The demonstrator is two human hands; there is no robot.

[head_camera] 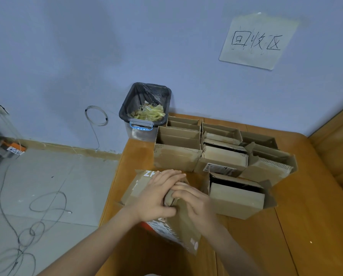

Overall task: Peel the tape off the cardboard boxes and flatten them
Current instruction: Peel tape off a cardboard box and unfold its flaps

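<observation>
A brown cardboard box (138, 188) with white letters and an orange printed side lies tilted at the near left of the wooden table (306, 236). My left hand (156, 196) lies across its top, fingers fairly straight and pressing on the cardboard. My right hand (194, 204) is beside it with fingers curled round a bent flap edge of the same box. No tape is plainly visible between my fingers. Behind stand several more cardboard boxes (176, 152), most with their flaps open.
A bin (144, 110) lined with a black bag holds crumpled yellowish tape, off the table's far left corner. A handwritten paper sign (258, 40) hangs on the wall. Loose cables (33, 226) coil on the tiled floor to the left.
</observation>
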